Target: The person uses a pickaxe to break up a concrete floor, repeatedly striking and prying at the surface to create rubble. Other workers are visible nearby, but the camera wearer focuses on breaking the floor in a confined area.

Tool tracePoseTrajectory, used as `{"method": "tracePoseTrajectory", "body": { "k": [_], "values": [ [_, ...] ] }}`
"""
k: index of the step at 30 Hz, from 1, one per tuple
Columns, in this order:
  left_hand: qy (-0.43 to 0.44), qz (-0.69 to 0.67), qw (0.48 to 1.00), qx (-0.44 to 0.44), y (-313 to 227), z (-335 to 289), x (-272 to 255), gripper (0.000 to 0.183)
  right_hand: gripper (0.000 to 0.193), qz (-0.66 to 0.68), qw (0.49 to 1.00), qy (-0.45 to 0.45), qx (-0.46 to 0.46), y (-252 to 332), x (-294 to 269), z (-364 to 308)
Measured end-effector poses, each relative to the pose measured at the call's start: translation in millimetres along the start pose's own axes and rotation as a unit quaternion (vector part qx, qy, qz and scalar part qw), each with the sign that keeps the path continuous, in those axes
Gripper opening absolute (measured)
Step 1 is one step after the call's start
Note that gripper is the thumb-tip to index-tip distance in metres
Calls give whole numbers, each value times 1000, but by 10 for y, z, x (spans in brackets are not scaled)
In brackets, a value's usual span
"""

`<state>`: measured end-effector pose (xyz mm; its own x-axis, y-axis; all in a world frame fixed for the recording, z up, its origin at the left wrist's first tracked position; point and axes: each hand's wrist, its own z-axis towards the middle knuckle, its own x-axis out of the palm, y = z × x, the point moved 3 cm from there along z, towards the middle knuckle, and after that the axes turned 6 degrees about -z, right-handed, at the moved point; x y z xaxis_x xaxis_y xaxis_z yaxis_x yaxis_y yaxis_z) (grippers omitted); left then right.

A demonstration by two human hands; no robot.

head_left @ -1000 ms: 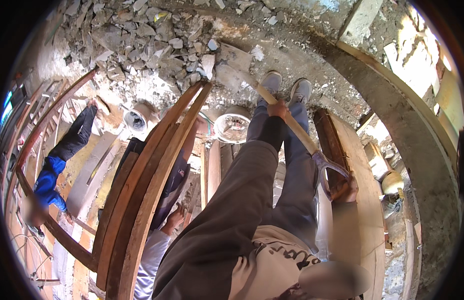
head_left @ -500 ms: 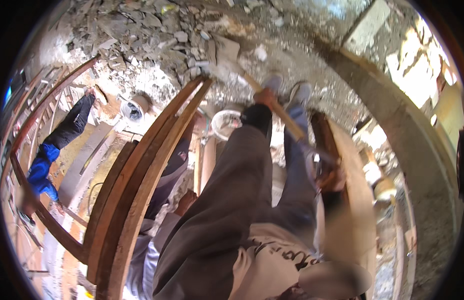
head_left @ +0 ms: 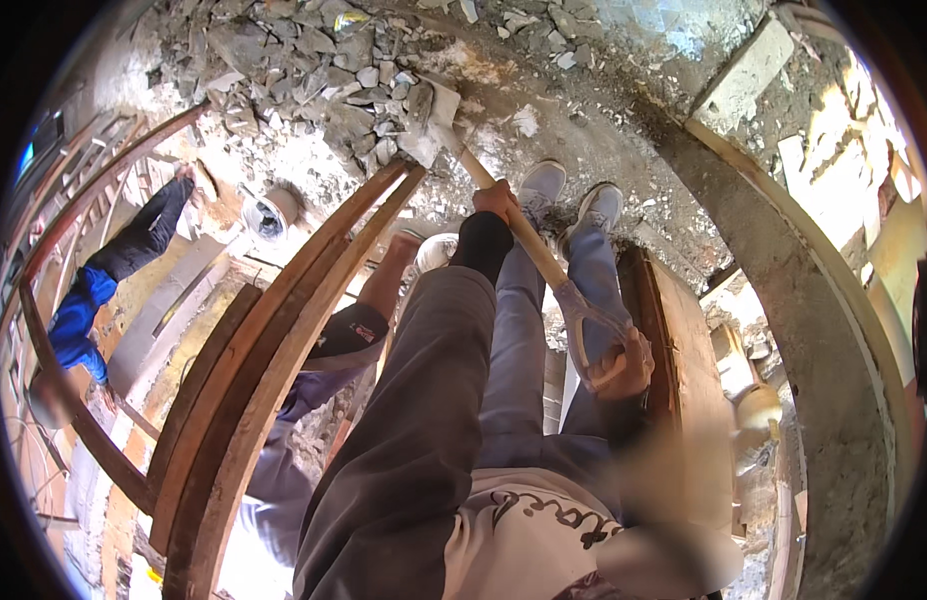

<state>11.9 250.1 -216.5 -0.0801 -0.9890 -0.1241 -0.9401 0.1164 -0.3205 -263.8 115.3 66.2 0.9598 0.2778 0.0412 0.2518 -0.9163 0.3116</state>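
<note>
A long-handled shovel [head_left: 540, 256] slants across the space before my legs. My left hand [head_left: 495, 199], in a dark cuff, wraps round the wooden shaft partway down. At the upper end, my right hand [head_left: 624, 368] is closed on the D-shaped grip. The shovel's pale, dusty blade [head_left: 431, 122] rests at the edge of a heap of broken rubble [head_left: 314, 80]; where it ends among the pieces is hard to make out.
Wooden beams [head_left: 284, 330] rise at my left, and a timber panel [head_left: 674, 340] stands at my right. A curved concrete ledge [head_left: 784, 260] lies beyond it. A co-worker in blue [head_left: 79, 315] and another person's arm [head_left: 389, 275] are leftward, near buckets [head_left: 271, 214].
Both my hands and the shovel have shifted left. A white bucket beside my left sleeve is now more covered. The other person's arm has reached farther into view.
</note>
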Motion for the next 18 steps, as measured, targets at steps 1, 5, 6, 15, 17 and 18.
{"method": "tracePoseTrajectory", "body": {
  "k": [1,5,6,15,17,18],
  "values": [
    [-32,26,999,-16,-1,16,24,16,32,-3,999,-26,36,37,44,33],
    [-67,-37,997,25,116,-119,213,20,33,31,998,-27,46,274,-7,144],
    [-57,-27,998,5,183,-148,273,19,32,37,998,8,59,311,-52,171],
    [-24,-12,1000,-1,180,386,24,17,34,43,988,-138,44,-35,-31,695],
    [-38,-23,998,-40,153,387,14,13,36,50,990,-113,70,-47,-15,766],
    [-16,9,1000,7,116,331,51,13,37,58,991,-97,75,-24,-56,764]
  ]
}}
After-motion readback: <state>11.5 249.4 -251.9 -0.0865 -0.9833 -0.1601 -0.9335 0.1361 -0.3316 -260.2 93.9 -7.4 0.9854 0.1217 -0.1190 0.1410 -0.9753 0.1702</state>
